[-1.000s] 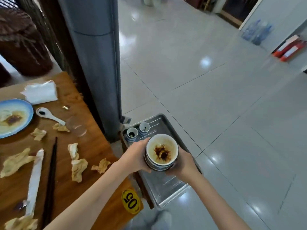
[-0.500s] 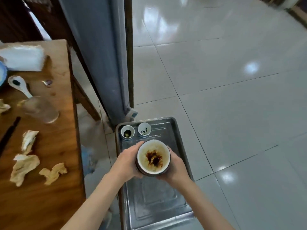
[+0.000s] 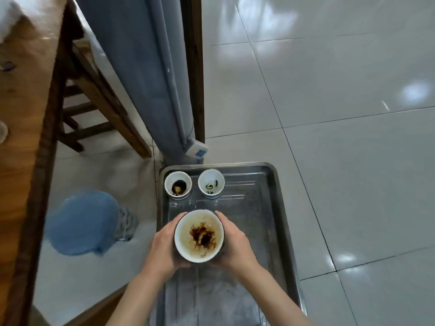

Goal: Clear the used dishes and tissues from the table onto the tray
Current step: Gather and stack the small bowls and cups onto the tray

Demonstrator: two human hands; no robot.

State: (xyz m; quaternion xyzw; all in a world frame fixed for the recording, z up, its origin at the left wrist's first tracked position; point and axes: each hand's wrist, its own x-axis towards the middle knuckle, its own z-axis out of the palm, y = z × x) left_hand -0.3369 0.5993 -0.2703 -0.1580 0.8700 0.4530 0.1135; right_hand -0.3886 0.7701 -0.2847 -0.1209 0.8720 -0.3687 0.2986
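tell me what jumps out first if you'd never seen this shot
The dirty bowl, smeared with dark sauce, is at centre, gripped by the left hand and right hand over the metal tray on the floor. Two small used cups stand side by side at the tray's far end. The wooden table runs up the left edge.

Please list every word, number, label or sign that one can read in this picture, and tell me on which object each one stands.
No text can be read here.
Right small cup: dark marks inside, probably residue, not legible as writing.
White box at the foot of the grey column: blue panel and a red light, any print too small to read.
Bowl, left small cup and metal tray: no lettering visible.
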